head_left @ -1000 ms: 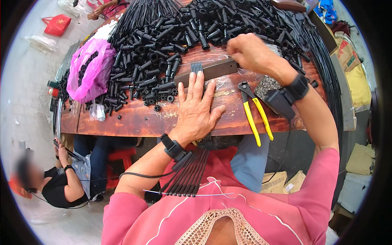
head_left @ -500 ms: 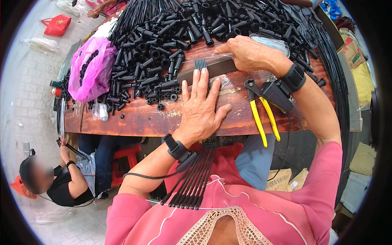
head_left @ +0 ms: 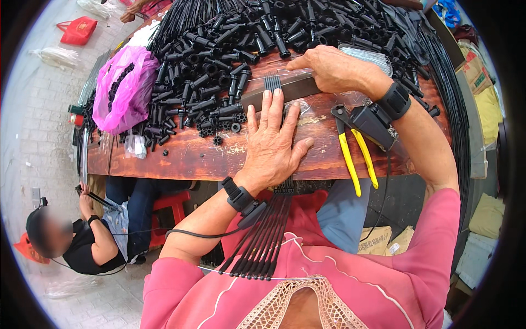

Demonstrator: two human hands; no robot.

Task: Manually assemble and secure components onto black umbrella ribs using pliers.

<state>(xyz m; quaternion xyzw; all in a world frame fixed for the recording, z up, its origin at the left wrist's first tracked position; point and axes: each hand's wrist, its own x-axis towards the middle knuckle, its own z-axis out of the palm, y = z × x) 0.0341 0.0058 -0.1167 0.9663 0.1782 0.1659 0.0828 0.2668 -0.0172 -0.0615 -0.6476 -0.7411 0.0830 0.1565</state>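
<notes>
My left hand [head_left: 271, 145] lies flat, fingers stretched, over a row of thin black rods [head_left: 257, 236]. The rods' pale grey tips [head_left: 272, 82] show beyond my fingertips against a dark brown bar [head_left: 252, 100]. Toward my chest, the rods fan out to rounded black ends with a thin pale wire [head_left: 298, 279] across them. At the bar's right end is my right hand [head_left: 342, 71], its index finger pointing left and the other fingers curled under. A fine strand seems to run left from its fingertip; what the curled fingers hold is hidden.
Yellow-handled pliers [head_left: 350, 156] lie right of my left hand. Black tubular parts [head_left: 203, 82] heap across the far table [head_left: 192, 164]. A pink plastic bag [head_left: 118, 104] stands at left, and clear strands [head_left: 364, 59] lie behind my right hand. Another person [head_left: 93, 236] sits at lower left.
The view has shifted slightly. Both hands keep nearly the same place and pose on the rods and bar.
</notes>
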